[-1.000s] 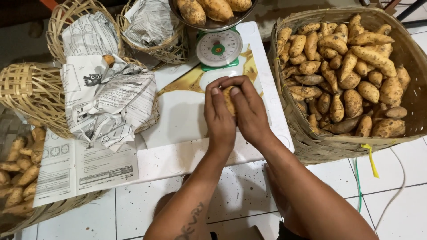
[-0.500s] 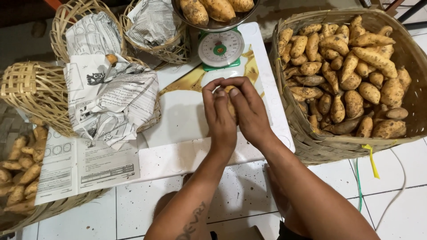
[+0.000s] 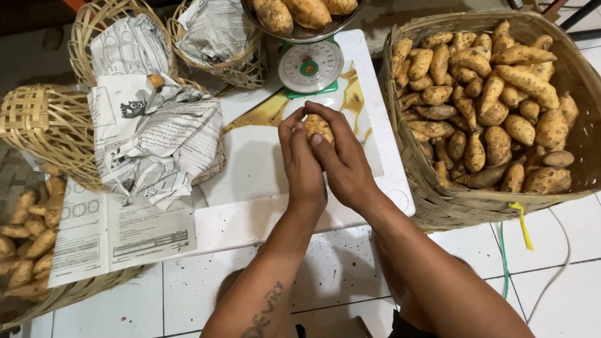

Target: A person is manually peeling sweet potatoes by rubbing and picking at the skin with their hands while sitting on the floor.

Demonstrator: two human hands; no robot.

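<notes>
Both of my hands are wrapped round one tan sweet potato (image 3: 318, 126) just above the white tabletop (image 3: 263, 159). My left hand (image 3: 302, 164) covers its left side and my right hand (image 3: 341, 159) its right side, so only the top of it shows. Straight ahead stands a green and white kitchen scale (image 3: 310, 66) whose metal bowl (image 3: 299, 32) carries three large sweet potatoes (image 3: 310, 11). A big woven basket (image 3: 438, 200) heaped with sweet potatoes (image 3: 494, 100) sits right of my hands.
Left of my hands a newspaper-lined woven basket (image 3: 44, 134) rests on the table, with two more lined baskets (image 3: 113, 37) behind it. A low basket of sweet potatoes (image 3: 28, 241) under printed sheets sits at the far left. White floor tiles (image 3: 551, 281) lie below.
My hands stay closed round the sweet potato at the same spot on the table; only the fingers have shifted slightly on it.
</notes>
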